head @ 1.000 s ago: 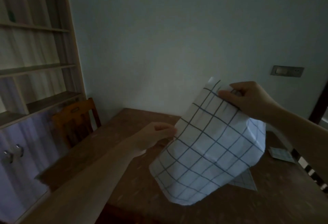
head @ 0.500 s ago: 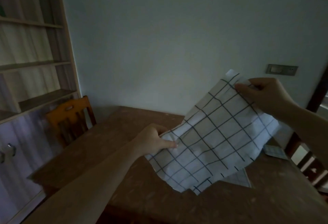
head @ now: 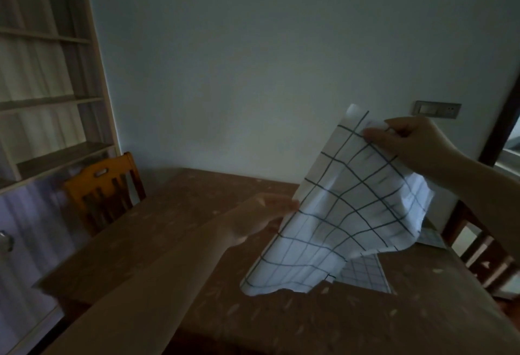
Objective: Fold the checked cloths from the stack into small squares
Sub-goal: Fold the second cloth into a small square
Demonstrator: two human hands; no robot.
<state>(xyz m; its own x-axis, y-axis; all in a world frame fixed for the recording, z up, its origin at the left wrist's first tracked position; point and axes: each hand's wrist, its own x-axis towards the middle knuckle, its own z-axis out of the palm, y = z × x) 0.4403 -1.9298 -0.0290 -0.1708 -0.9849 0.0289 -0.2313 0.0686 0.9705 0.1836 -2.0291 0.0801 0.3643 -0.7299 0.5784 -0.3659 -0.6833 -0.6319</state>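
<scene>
A white cloth with a dark checked grid [head: 346,214] hangs in the air above the brown table [head: 174,230]. My right hand [head: 408,146] pinches its top corner, up at the right. My left hand [head: 261,219] holds the cloth's left edge lower down; it is blurred and its fingertips are hidden by the fabric. The cloth's bottom edge droops close to the tabletop. Under it lies a flat checked cloth [head: 363,273], partly covered. Another checked cloth [head: 430,239] lies further right on the table.
An orange wooden chair [head: 104,188] stands at the table's left side below a shelf unit [head: 47,73]. A dark wooden chair [head: 484,250] stands at the right. A wall switch plate [head: 437,109] sits behind my right hand.
My right hand has stayed high with the corner. My left hand has shifted along the left edge, and the cloth now hangs more steeply and billows down toward the table.
</scene>
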